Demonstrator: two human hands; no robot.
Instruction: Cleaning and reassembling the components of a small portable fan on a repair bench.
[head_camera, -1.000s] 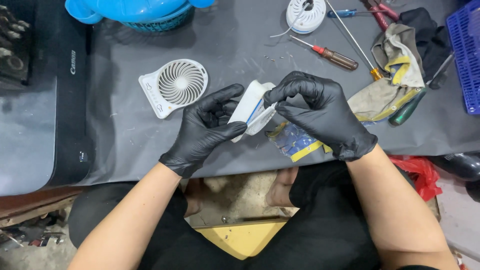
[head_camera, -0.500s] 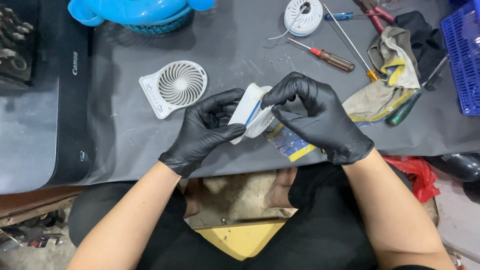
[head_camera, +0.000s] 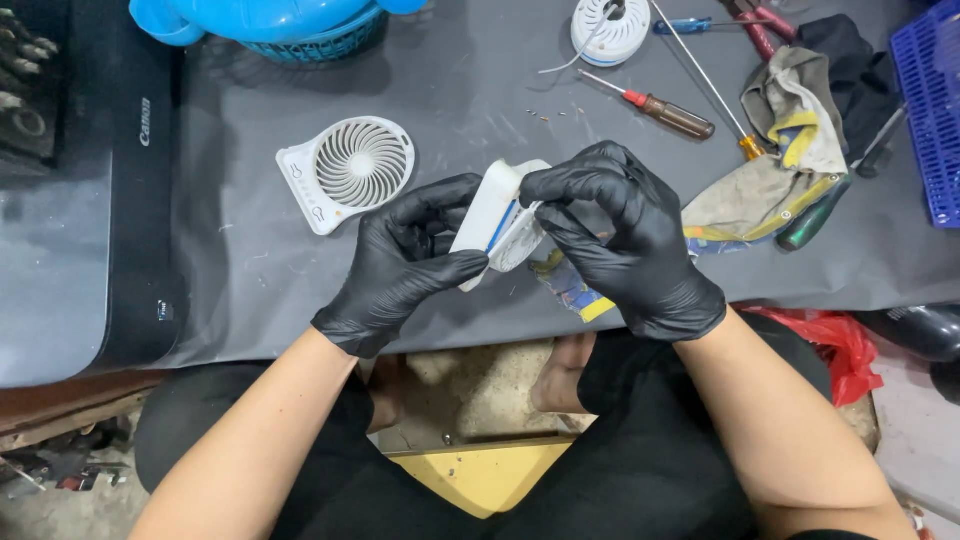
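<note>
Head view: a small white fan shell (head_camera: 497, 222) is held up between both hands, over the grey table (head_camera: 300, 290). It is gripped from below by the left hand (head_camera: 405, 262) in a black glove. Its top edge is pinched by the curled fingers of the right hand (head_camera: 620, 235). A white fan grille (head_camera: 350, 170) is seen just past the left hand. A brown-handled screwdriver (head_camera: 660, 112) is seen beyond the right hand.

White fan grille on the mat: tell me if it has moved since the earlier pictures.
No. The white fan grille keeps its spot, the same gap from the brown-handled screwdriver.
</note>
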